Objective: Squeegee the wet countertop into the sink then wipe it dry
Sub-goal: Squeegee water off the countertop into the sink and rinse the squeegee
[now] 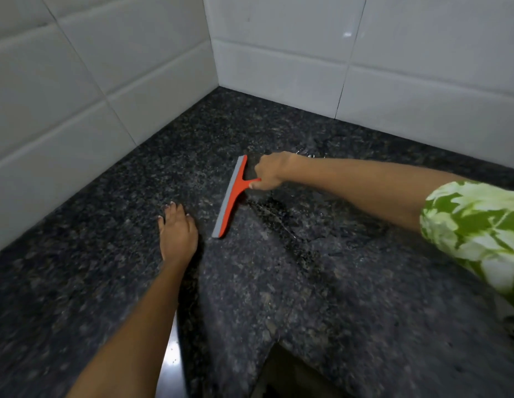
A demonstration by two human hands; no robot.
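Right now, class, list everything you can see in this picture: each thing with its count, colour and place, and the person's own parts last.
Countertop: one, dark speckled stone, fills the lower picture and meets the walls in a corner.
Wall tiles: many, white, on two walls behind the counter.
Water: patches and streaks, clear, on the counter right of the squeegee.
Squeegee: one, red-orange with a grey blade, blade down on the counter at centre.
Dark opening: one, bottom edge; possibly the sink, cannot tell.
Sleeve: one, green and white, on the right arm.
Left hand: flat on the counter, left of the squeegee.
Right hand: closed on the squeegee handle.
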